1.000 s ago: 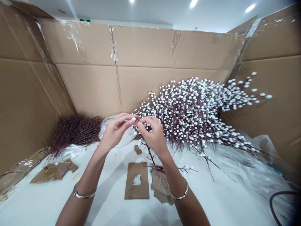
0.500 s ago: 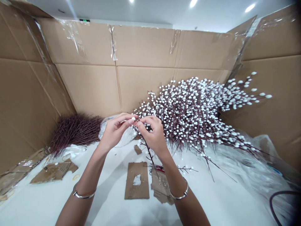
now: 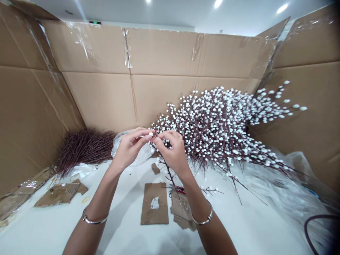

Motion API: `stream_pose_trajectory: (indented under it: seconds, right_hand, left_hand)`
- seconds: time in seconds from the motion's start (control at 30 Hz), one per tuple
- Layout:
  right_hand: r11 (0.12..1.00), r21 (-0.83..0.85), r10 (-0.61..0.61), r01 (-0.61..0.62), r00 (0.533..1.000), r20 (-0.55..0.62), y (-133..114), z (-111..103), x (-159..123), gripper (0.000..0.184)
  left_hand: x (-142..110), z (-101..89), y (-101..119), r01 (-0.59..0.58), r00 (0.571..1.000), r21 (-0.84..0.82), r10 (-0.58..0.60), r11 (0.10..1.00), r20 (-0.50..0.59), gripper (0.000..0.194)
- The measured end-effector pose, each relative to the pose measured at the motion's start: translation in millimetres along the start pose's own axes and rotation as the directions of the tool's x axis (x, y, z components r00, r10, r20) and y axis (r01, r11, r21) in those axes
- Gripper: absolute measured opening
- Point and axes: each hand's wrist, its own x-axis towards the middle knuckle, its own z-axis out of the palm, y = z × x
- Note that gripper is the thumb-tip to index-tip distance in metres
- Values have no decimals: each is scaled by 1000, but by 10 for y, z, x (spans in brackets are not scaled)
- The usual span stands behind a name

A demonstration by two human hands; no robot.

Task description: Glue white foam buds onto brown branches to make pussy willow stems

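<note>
My left hand point(image 3: 132, 146) is closed, with a small white berry point(image 3: 151, 134) pinched between thumb and fingers. Close beside it, my right hand point(image 3: 173, 150) pinches a thin brown twig stem point(image 3: 170, 176), whose lower end slants down toward the table. The twig's upper part is mostly hidden by my fingers, so I cannot tell whether the berry touches it. Below the hands lies a cardboard square point(image 3: 154, 217) bearing a white paste smear point(image 3: 154, 203). Red-handled scissors point(image 3: 181, 190) rest on a torn cardboard scrap point(image 3: 182, 212) by my right forearm.
A big heap of white-berried branches point(image 3: 220, 124) fills the back right. Bare brown twigs point(image 3: 85, 148) are piled at the back left. Clear plastic wrap point(image 3: 281, 191) lies at the right, with cardboard pieces point(image 3: 57, 194) at the left. Tall cardboard walls point(image 3: 164, 53) enclose the white table point(image 3: 117, 226).
</note>
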Motion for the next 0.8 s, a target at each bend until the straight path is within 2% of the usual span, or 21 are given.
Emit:
stream_pose_trajectory:
  seconds: [0.3, 0.57, 0.8]
  right_hand:
    - [1000, -27, -10, 10, 1000, 3, 17, -2, 6, 15]
    - [999, -49, -10, 10, 1000, -8, 7, -2, -2, 14]
    - [997, -66, -33, 30, 999, -36, -4, 35, -15, 15]
  left_hand:
    - [-8, -7, -10, -39, 999, 87, 37, 995, 17, 25]
    - [-18, 23, 33, -138, 990, 222, 140, 965, 5, 21]
    - [-27, 40, 28, -186, 981, 263, 193, 947, -3, 18]
